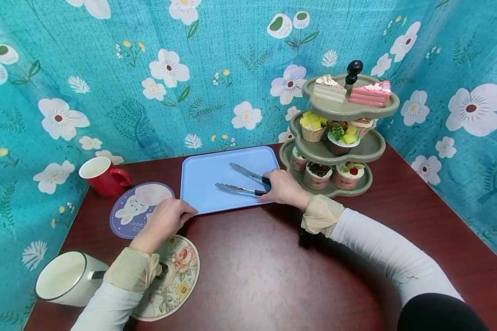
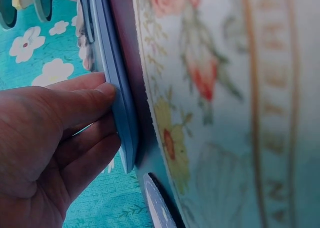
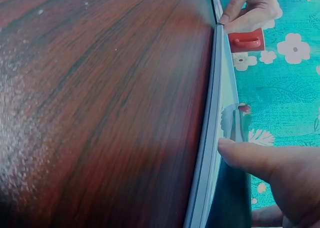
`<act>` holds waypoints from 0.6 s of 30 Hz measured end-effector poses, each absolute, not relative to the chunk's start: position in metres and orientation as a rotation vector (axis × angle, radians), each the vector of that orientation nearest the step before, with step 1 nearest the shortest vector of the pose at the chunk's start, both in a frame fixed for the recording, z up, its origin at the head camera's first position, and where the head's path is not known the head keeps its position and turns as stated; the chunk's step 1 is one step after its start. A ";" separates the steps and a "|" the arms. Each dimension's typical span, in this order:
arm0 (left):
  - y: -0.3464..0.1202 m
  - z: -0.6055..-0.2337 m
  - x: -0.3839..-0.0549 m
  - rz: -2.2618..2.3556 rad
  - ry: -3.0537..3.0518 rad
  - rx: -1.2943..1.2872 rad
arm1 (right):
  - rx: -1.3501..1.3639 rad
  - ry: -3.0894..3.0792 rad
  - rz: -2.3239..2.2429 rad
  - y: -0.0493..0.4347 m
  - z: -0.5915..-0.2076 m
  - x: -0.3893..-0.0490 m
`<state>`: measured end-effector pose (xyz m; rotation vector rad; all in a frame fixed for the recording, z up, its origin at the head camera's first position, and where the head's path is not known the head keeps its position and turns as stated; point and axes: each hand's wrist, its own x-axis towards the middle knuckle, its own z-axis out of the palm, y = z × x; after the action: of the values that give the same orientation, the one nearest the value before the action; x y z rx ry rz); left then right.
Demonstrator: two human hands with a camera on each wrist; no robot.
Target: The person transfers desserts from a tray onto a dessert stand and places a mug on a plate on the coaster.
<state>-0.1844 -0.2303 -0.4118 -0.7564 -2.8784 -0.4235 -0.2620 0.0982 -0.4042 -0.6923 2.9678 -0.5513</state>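
Note:
A light blue rectangular tray [image 1: 203, 172] lies on the table against the curtain. On it, toward its right side, rest metal tongs [image 1: 236, 188] with black handles and scalloped tips, their two arms spread apart. My right hand [image 1: 285, 187] grips the black handles from above, thumb on the near arm and fingers at the far one. At the tray's near left corner, my left hand [image 1: 165, 219] pinches the rim; the left wrist view shows the thumb [image 2: 106, 90] and curled fingers right at that edge.
A three-tier green stand [image 1: 335, 156] with cake slices, cupcakes and dessert cups rises at right. On the left are a red mug [image 1: 105, 179], a purple bunny mat [image 1: 126, 218], a round floral mat [image 1: 184, 271] under my left forearm, and a white mug [image 1: 72, 280].

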 end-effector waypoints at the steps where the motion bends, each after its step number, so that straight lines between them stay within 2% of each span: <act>1: -0.230 -0.411 -0.184 -0.422 -2.878 -0.758 | -0.697 2.967 -0.550 0.099 -0.404 -0.262; 11: -0.232 -0.410 -0.183 -0.425 -2.910 -0.790 | -0.737 2.989 -0.658 0.104 -0.394 -0.248; 18: -0.236 -0.408 -0.183 -0.435 -2.901 -0.856 | -1.063 3.010 -0.675 0.094 -0.384 -0.227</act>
<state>-0.1827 -0.2361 -0.4079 -0.8555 -2.9006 -0.4348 -0.2269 0.0943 -0.3840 -1.0630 3.0096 -0.6748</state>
